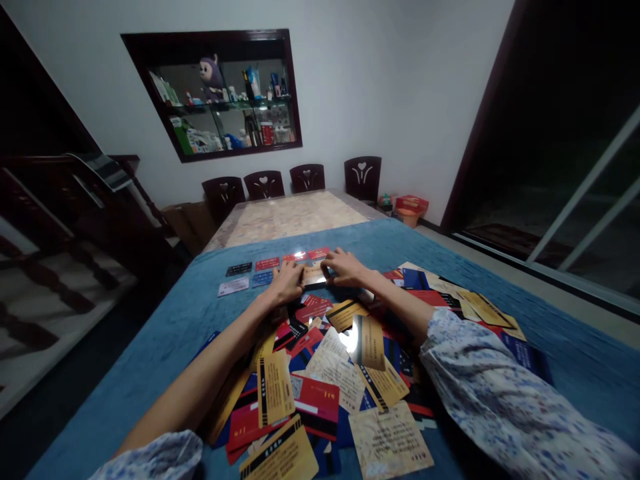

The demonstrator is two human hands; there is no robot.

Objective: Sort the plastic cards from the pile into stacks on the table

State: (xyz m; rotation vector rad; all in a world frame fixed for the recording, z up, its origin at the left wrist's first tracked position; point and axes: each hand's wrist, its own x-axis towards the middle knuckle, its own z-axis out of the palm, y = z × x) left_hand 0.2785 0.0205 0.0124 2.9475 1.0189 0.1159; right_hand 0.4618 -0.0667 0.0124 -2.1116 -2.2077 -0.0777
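Observation:
A pale gold card (315, 273) lies between my two hands near the middle of the blue cloth. My left hand (287, 283) is closed with its fingers at the card's left edge. At the right edge, my right hand (346, 269) has its curled thumb and fingers on the same card. Just beyond are a red card (319, 253) and an orange-red card (294, 257). Left of my left hand sit a blue card (262, 279), another red card (267, 264), a black card (239, 269) and a whitish card (233, 287), set apart in rows.
A heaped pile of mixed cards (320, 400) spreads under and between my forearms. More loose cards (483, 310) lie to the right. The blue cloth (165, 347) covers the near table; bare marble tabletop (295, 217) and several dark chairs (307, 178) are farther off.

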